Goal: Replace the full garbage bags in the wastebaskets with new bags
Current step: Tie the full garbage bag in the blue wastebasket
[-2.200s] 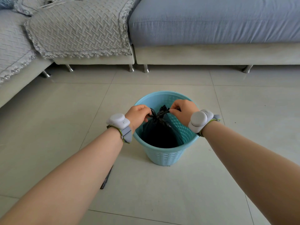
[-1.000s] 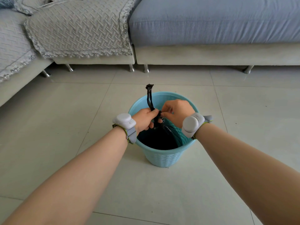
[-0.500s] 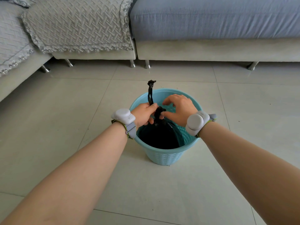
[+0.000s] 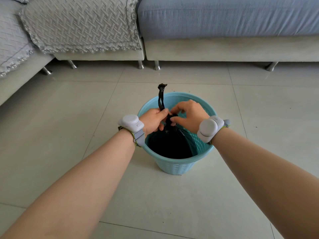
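A light blue plastic wastebasket [image 4: 174, 165] stands on the tiled floor in the middle of the view. Inside it sits a black garbage bag [image 4: 170, 144], its top gathered into a knot above the rim. My left hand [image 4: 153, 120] is closed around the bag's neck, and a twisted black strip [image 4: 161, 99] sticks straight up from that fist. My right hand [image 4: 189, 113] pinches the knot from the right with thumb and forefinger, the other fingers arched over it. Both wrists carry grey bands.
A grey-blue sofa [image 4: 224, 19] runs along the back on metal legs. A patterned grey cover [image 4: 81, 25] drapes over its left section, which wraps round the left side. Pale floor tiles [image 4: 60, 135] surround the basket.
The two loose ends, pulled apart sideways at first, were brought together. My left hand now holds one strip upright while my right works at the knot. The view has dipped slightly.
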Motion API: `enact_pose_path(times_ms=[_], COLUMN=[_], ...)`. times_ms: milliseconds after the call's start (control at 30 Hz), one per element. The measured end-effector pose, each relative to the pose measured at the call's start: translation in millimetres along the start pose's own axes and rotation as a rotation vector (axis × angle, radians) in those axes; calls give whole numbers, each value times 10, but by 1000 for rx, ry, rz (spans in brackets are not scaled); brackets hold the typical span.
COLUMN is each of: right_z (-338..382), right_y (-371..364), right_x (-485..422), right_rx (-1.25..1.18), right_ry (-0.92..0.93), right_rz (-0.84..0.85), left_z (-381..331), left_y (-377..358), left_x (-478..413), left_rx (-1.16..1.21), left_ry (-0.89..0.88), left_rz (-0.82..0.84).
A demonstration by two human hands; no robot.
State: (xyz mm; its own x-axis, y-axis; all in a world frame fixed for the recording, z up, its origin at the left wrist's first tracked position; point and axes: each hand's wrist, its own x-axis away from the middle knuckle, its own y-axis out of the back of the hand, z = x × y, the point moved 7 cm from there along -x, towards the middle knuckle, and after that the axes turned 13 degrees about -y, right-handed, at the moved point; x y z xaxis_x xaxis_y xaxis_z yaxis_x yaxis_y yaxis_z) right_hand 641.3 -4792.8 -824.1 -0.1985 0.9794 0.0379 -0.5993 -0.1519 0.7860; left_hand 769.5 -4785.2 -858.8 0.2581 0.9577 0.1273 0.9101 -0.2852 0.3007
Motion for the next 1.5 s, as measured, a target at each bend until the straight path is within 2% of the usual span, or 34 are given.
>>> enact_pose_path(times_ms=[200, 333, 433, 567, 700, 867, 967, 1067, 1100, 1200, 1367, 1500], right_z=[-160, -24, 79, 59, -42, -131, -45, 127, 135, 104, -34, -136], right_y=[35, 16, -39, -65, -23, -70, -53, -98, -136, -177, -198, -256], right_x=[-41, 5, 27, 25, 16, 22, 46, 58, 49, 8, 27, 17], right_rx=[-57, -2, -6, -115, -384, -457, -321, 45, 144, 216, -274, -600], right_ry=[-92, 26, 54, -21, -207, -335, -239, 59, 106, 28, -306, -431], right_rz=[-8, -69, -52, -69, -89, -85, -99, -97, -84, -34, 245, 312], left_z=[27, 42, 32, -15, 17, -120, -254, -386, -408, -412, -363, -331], left_y=[105, 93, 109, 158, 111, 131, 111, 60, 55, 49, 109, 151], left_x=[7, 1, -6, -1, 46, 87, 138, 200, 216, 233, 238, 244], left_rx=[49, 49, -9, -91, -29, -225, -412, -538, -567, -629, -475, -434], left_ry=[-24, -22, -44, -83, -77, -199, -300, -422, -443, -462, -364, -290], left_rz=[-38, -54, -101, -179, -173, -247, -258, -249, -253, -270, -333, -361])
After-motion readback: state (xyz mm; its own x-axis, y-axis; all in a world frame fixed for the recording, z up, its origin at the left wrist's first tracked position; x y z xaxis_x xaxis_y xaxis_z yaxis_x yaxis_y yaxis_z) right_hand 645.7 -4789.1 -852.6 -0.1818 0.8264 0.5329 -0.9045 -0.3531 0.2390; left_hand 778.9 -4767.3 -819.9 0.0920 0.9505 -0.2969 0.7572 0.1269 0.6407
